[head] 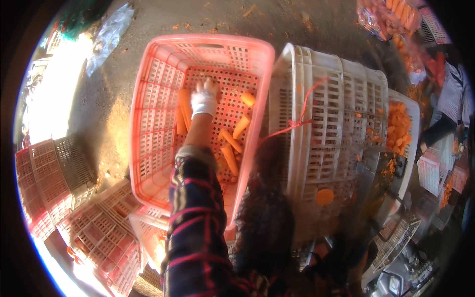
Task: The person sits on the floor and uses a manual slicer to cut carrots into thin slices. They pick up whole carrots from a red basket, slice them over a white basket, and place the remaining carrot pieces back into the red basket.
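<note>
My left hand [205, 97], in a white glove that leaves the fingertips bare, reaches down into a tall pink plastic basket [157, 44]. Its fingers are slightly blurred and apart over the perforated bottom, with nothing visible in them. Long peeled carrots [184, 107] lie beside the hand, against the basket's left side. Several more lie along the right side, among them a short carrot piece [248, 99] and a thicker carrot [229, 159]. A dim skin-toned shape in the shadow at the lower right may be my right hand [359, 269]; what it does is hidden.
A white plastic basket [334, 89] with red string [297, 123] stands close on the right. Behind it, another container holds orange slices [398, 128] near a metal device [378, 174]. Stacked crates [100, 230] stand lower left. At the right edge is another person's striped clothing [451, 91].
</note>
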Available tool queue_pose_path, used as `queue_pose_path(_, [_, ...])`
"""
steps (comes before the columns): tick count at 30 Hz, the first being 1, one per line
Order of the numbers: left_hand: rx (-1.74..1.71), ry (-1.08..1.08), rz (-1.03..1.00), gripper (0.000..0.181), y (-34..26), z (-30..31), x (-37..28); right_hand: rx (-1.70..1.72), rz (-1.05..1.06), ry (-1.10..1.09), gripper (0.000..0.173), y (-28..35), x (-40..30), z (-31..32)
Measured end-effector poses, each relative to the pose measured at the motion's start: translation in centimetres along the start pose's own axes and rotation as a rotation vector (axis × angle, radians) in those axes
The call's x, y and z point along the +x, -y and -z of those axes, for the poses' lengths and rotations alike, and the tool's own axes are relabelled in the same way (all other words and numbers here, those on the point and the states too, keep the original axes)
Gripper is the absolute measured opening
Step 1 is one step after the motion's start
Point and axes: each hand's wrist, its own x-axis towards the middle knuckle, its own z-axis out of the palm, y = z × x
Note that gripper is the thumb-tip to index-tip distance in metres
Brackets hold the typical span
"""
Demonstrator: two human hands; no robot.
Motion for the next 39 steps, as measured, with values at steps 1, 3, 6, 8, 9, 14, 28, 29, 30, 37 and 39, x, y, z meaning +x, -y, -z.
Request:
queue_pose_path(1, [0.092, 0.182, -0.029, 0.073, -1.0, 1.4, 1.2, -0.095, -0.02, -0.052, 0.026, -1.1, -0.9, -0.4])
queue_pose_path(3, [0.022, 0.383, 0.045, 0.094, -0.3, 0.4, 2.7, -0.696, 0.244, 0.047, 0.029, -5.4, -1.4, -0.6])
queue_pose_path(6, [0.068, 0.352, 0.078, 0.07, 0.1, -1.2, 1.6, -0.967, 0.483, 0.087, 0.031, -4.1, -0.8, 0.3])
queue_pose_path(8, [0.078, 0.349, 0.064, 0.061, -0.6, -0.5, 0.6, -0.924, 0.498, 0.081, 0.031, -2.6, -0.9, 0.5])
queue_pose_path(9, [0.068, 0.287, 0.032, 0.065, -0.3, -2.5, -0.5, -0.888, 0.484, 0.089, 0.031, -2.6, -0.9, 0.6])
queue_pose_path(14, [-1.061, 0.0, 0.505, 0.05, -3.5, 0.3, -10.3, -0.283, 0.285, -0.029, 0.029, 0.7, 0.1, 0.2])
queue_pose_path(28, [-1.595, 0.051, -0.568, 0.033, -21.6, 21.9, -32.0, 0.892, 0.011, -0.087, 0.022, 0.4, 2.8, -0.8])
queue_pose_path(29, [-1.361, -0.164, -0.61, 0.026, -23.9, 19.6, -31.8, 0.965, -0.033, -0.058, 0.022, -0.2, 3.2, -1.4])
queue_pose_path(30, [-1.154, -0.359, -0.542, 0.025, -26.1, 18.9, -33.4, 0.564, 0.268, -0.192, 0.022, -2.6, 3.5, -2.0])
queue_pose_path(37, [-1.3, -0.487, -0.482, 0.02, -28.4, 19.2, -36.0, -0.251, 0.74, -0.496, 0.029, -2.7, 3.0, 1.6])
queue_pose_path(39, [-1.209, -0.474, -0.47, 0.021, -29.1, 18.7, -35.0, 0.076, 0.477, -0.121, 0.035, 0.2, 1.4, 5.0])
